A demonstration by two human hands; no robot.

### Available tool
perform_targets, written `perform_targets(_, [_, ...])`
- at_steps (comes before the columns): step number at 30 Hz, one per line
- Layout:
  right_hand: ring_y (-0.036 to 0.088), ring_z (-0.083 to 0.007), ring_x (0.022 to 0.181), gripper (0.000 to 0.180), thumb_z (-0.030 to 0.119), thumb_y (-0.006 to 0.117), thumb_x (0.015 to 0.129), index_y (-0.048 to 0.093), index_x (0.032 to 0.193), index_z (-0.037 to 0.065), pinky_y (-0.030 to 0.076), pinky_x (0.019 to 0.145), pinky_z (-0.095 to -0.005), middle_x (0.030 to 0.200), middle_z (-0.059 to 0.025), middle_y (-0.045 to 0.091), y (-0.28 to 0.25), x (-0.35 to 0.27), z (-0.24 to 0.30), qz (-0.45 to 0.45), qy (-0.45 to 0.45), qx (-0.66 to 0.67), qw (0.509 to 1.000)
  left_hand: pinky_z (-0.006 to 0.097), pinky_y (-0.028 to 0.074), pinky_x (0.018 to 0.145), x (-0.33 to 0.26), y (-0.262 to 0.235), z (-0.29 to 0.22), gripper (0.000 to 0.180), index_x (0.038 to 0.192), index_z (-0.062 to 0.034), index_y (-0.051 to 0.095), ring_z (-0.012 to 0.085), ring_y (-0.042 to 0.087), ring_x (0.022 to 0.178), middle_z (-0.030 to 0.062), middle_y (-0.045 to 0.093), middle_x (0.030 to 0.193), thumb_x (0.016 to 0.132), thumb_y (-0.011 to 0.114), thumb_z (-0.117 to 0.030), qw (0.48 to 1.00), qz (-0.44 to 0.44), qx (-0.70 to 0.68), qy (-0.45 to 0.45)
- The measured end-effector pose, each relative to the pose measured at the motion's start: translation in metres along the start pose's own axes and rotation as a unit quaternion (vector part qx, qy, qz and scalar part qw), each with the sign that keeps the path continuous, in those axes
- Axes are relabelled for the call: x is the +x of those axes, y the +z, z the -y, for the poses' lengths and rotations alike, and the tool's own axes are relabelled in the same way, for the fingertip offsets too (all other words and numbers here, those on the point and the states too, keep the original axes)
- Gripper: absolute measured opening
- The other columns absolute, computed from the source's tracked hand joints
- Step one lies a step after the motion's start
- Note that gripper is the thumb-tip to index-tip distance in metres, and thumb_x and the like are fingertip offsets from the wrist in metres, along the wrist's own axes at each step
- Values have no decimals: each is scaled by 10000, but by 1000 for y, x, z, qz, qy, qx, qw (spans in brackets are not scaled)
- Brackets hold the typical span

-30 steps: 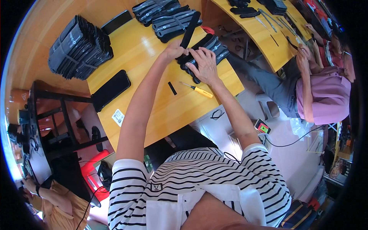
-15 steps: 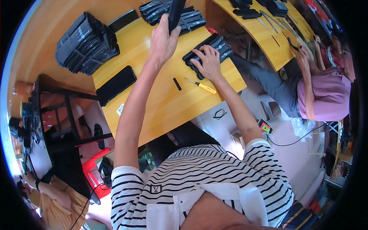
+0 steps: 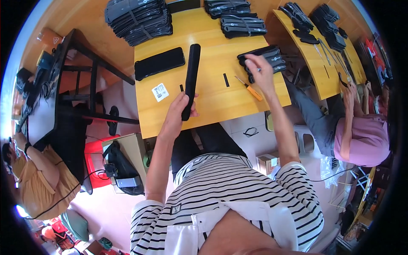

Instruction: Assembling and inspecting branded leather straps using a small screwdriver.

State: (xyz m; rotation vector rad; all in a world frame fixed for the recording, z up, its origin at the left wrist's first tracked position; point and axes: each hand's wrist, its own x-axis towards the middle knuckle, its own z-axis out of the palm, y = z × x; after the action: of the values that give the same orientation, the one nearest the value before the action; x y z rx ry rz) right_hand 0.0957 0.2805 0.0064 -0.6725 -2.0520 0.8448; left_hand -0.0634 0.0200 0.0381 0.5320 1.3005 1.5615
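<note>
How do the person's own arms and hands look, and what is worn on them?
Both forearms are bare from the short sleeves down. The sleeves belong to a white shirt with thin black stripes, ending above the elbows. The left hand and the right hand wear no gloves. No watch, bracelet or cable shows on either arm; rings are too small to tell.

Yellow wood table (image 3: 212, 97) at top centre. Long black case (image 3: 191, 80) and black stacks (image 3: 138, 19) on it. Orange-handled screwdriver (image 3: 250, 90) centre right. Black-and-white striped shirt (image 3: 229, 199) at bottom. Pink shirt (image 3: 361, 142) right edge, red stool (image 3: 95, 163) lower left.
</note>
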Motion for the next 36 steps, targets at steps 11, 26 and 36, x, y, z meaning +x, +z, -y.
perform_targets(11, [498, -62, 523, 368, 238, 604, 846, 478, 1142, 58, 307, 396, -159, 777, -18, 558, 70, -45, 135, 156, 268, 361, 879, 294, 450, 593, -50, 9, 27, 275, 1082, 2, 503, 203, 565, 600, 145, 607, 770, 888, 522, -193, 954, -98, 275, 64])
perform_targets(26, [635, -145, 686, 189, 73, 578, 832, 582, 988, -33, 535, 564, -225, 877, -116, 634, 41, -48, 105, 267, 198, 405, 852, 362, 441, 761, -60, -21, -1, 314, 1084, -30, 535, 339, 542, 910, 153, 584, 953, 801, 630, -128, 825, -126, 519, 186])
perform_targets(36, [645, -160, 766, 184, 39, 618, 815, 569, 981, -23, 536, 680, -251, 893, -99, 633, 79, -104, 138, 67, 348, 583, 731, 307, 433, 882, -58, -3, 30, 404, 1208, -25, 443, 168, 521, 1019, 76, 524, 1114, 864, 592, -174, 983, -152, -37, 97])
